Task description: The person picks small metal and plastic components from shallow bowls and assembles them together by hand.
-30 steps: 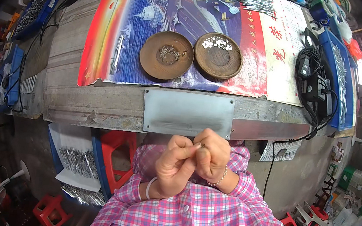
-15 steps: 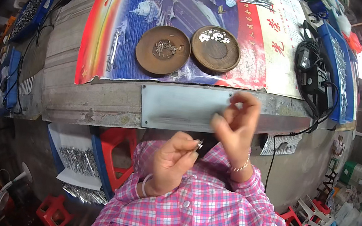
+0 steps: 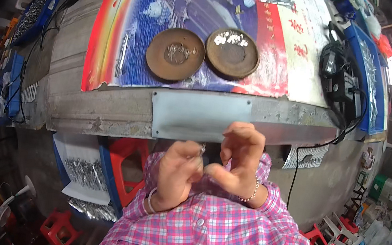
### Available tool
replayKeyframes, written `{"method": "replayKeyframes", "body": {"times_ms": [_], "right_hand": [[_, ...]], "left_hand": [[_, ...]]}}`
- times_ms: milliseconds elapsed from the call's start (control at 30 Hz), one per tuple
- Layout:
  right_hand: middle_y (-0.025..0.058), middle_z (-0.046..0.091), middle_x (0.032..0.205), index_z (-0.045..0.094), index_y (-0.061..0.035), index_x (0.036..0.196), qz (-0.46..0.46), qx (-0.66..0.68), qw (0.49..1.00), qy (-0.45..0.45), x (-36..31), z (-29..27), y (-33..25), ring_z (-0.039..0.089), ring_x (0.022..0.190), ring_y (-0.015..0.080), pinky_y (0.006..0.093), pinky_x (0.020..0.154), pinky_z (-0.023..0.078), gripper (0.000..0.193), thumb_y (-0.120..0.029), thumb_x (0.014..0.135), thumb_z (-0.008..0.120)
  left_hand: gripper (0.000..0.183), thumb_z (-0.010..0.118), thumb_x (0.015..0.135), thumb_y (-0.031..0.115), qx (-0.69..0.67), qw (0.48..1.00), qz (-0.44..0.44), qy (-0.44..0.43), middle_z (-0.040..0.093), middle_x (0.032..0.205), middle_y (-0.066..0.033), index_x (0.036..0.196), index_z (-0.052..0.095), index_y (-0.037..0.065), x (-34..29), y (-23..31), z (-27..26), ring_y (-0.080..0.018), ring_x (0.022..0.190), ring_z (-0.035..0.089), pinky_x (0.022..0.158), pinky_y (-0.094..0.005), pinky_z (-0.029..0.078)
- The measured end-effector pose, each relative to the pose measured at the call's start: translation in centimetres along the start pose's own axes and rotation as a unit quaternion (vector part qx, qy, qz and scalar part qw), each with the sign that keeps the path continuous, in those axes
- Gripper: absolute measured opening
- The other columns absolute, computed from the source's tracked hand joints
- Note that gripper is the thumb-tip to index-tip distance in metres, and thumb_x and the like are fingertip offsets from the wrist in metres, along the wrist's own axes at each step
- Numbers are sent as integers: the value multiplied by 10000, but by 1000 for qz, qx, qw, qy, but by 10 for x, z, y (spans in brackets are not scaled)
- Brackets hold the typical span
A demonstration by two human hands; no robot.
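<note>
My left hand (image 3: 179, 174) is closed, its thumb and fingers pinching a small shiny metal part (image 3: 203, 149) just below the table's front edge. Motion blurs the part, so its exact kind does not show. Close on its right is my right hand (image 3: 240, 162), fingers curved and thumb held apart, with nothing visible between them. Beyond the hands, a pale metal plate (image 3: 197, 115) is fixed along the table edge. Two round brown dishes stand farther back: the left dish (image 3: 173, 72) contains small thin metal pins, the right dish (image 3: 234, 68) small white or shiny bits.
A colourful poster (image 3: 270, 73) covers the tabletop under the dishes. Black cables and adapters (image 3: 340, 81) lie at the right, beside a blue tray (image 3: 377, 122) of metal rods. Lower left, a tray of metal parts (image 3: 84, 172) stands next to a red stool (image 3: 126, 172).
My right hand has come down and left from over the metal plate, close to my left hand. My left hand has shifted slightly left, the small part still pinched in it.
</note>
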State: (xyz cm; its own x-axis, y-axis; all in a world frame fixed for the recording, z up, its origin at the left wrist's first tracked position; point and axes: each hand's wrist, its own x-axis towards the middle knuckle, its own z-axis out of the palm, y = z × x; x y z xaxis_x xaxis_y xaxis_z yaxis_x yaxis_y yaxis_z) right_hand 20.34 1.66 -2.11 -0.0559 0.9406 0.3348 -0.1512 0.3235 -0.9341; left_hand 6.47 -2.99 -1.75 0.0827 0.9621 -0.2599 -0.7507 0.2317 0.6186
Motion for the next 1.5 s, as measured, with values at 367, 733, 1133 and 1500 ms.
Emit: {"method": "replayKeyframes", "body": {"times_ms": [367,733,1133,1500], "right_hand": [[118,579,703,549,-44,811,149,-108,925,-334,0,-24,-7,600,629,304,384,539,453,233,-241,832,669],[141,623,804,552,-31,855,206,-142,868,-428,-36,-11,54,619,787,347,451,682,466,264,-288,865,610],[128,637,895,607,-35,967,244,-98,880,-397,-39,-18,94,616,854,264,400,784,470,254,-272,878,611],[128,622,1138,584,-64,1170,268,-109,895,-340,-30,-19,92,575,1069,248,373,923,440,337,-285,917,576]], "left_hand": [[179,502,950,55,54,995,-81,1,630,961,-87,1116,561,27,16,28,-8,-61,649,500,564,-186,406],[255,586,833,-68,603,755,100,-236,617,932,-91,1075,630,-4,85,47,22,-157,771,600,669,-257,465],[286,608,756,20,737,539,179,-366,507,834,-98,1038,642,54,119,28,34,-257,695,596,581,-360,486],[355,598,734,85,763,499,168,-376,485,837,-98,1087,601,53,113,53,12,-253,679,607,551,-366,500]]}}
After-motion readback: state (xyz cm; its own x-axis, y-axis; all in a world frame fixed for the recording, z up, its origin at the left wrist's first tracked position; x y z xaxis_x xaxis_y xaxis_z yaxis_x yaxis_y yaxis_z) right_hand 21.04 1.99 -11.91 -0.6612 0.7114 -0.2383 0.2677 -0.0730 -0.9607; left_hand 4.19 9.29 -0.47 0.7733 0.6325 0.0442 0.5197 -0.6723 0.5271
